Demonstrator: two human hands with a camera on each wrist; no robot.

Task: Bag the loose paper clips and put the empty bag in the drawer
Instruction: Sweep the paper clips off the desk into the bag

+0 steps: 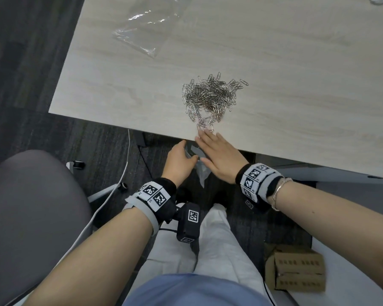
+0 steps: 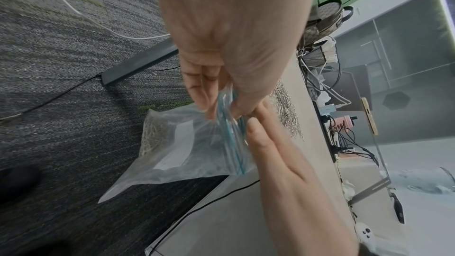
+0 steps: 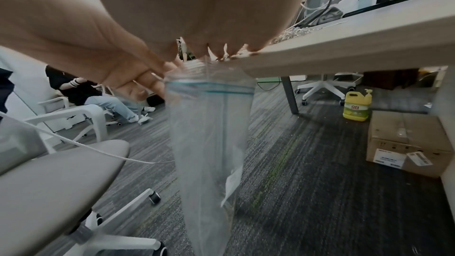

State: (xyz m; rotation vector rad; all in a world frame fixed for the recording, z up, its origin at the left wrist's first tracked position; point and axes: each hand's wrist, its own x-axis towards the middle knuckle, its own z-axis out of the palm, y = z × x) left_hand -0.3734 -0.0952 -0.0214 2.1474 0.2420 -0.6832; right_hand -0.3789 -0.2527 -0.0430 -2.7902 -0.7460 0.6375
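The left hand (image 1: 179,161) pinches the clear plastic zip bag (image 2: 187,147) below the pale wooden surface (image 1: 274,62). The right hand (image 1: 219,156), fingers flat, touches the shiny metal paper clips (image 1: 210,96).

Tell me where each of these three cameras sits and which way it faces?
Head: worn on the head, looking down at the pale wooden desk, silver paper clip pile, both forearms, left hand, right hand.
Left wrist: looks along the left hand pinching the clear zip bag; right-hand fingers show.
Right wrist: at desk edge, looking under it; palm and bag show.
Both wrist views share the bag.
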